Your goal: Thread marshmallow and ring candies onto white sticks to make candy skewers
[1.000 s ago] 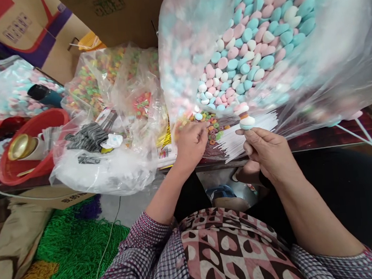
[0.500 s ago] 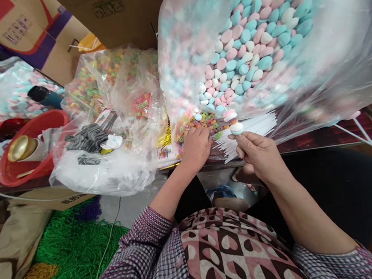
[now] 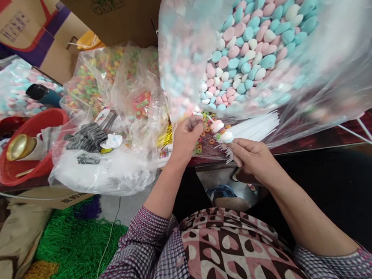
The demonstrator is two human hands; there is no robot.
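My right hand [image 3: 250, 154] pinches a candy skewer just below its lowest white marshmallow [image 3: 227, 137]. Above that come small gummy rings and a pink-and-white marshmallow [image 3: 217, 126], with the stick's bare tip pointing up and left. My left hand [image 3: 188, 137] is closed, thumb against curled fingers, at a pale marshmallow [image 3: 197, 113] that its fingertips partly cover. Loose gummy rings [image 3: 198, 148] lie on plastic beside and below this hand. A bundle of white sticks [image 3: 257, 126] rests behind the right hand.
A large clear bag of pink, blue and white marshmallows [image 3: 246, 68] stands open at the back. Bags of gummy rings [image 3: 100, 77] sit to the left, near a red basket [image 3: 33, 166] holding a gold bowl [image 3: 21, 147]. Green strands [image 3: 72, 247] lie below the table.
My left hand has lifted from the loose gummy rings, and its fingers have curled at the pale marshmallow. My right hand has brought the skewer left and tilted its tip toward the left hand.
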